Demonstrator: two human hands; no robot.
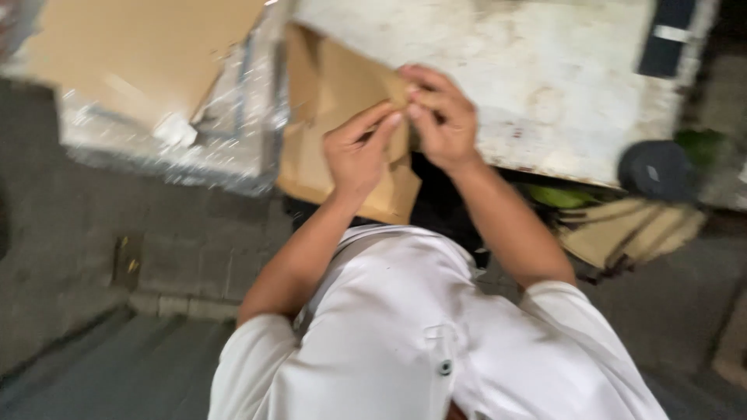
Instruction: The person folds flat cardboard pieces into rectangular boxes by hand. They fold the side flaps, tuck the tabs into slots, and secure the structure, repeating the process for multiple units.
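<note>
Brown cardboard piece, seemingly folded, tilted, blurred

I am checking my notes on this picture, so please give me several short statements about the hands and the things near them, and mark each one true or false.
1. Both hands, the left hand and the right hand, touch the brown cardboard piece. True.
2. The person wears a black shirt. False: the shirt is white.
3. A worn white table lies beyond the hands. True.
4. The hands hold a pair of scissors. False: no tool shows, only cardboard.
5. The floor is green grass. False: it is grey paving.
</note>
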